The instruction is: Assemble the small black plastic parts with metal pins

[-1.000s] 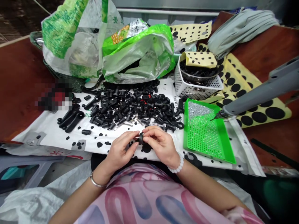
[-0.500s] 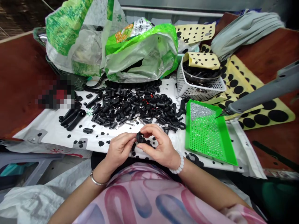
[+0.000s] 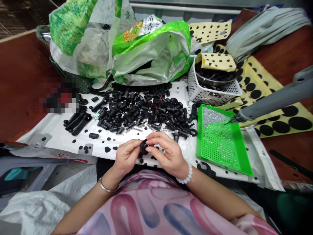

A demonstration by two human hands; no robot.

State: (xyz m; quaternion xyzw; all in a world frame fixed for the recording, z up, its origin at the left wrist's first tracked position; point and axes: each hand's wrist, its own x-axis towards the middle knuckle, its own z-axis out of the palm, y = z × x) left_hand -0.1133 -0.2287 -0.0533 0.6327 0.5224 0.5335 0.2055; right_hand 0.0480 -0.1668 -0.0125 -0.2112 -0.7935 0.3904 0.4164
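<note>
Between my two hands is a small round black plastic part, held up just over the near edge of the table. My left hand pinches its left side with thumb and fingertips. On the other side my right hand grips it between thumb and fingers, closed around the right edge. The fingertips hide some of the part, so its exact kind is unclear. Just beyond the hands spreads a pile of black plastic parts, with small metal pieces among them.
A green perforated tray of small silver screws lies right, with a grey electric screwdriver above it. Behind stands a white basket beside yellow sticker sheets. Green-and-white plastic bags line the back. Black handle-like parts lie left.
The round black part has turned between my fingers and shifted slightly left. My right fingertips have closed in nearer to it. The whole view has shifted slightly.
</note>
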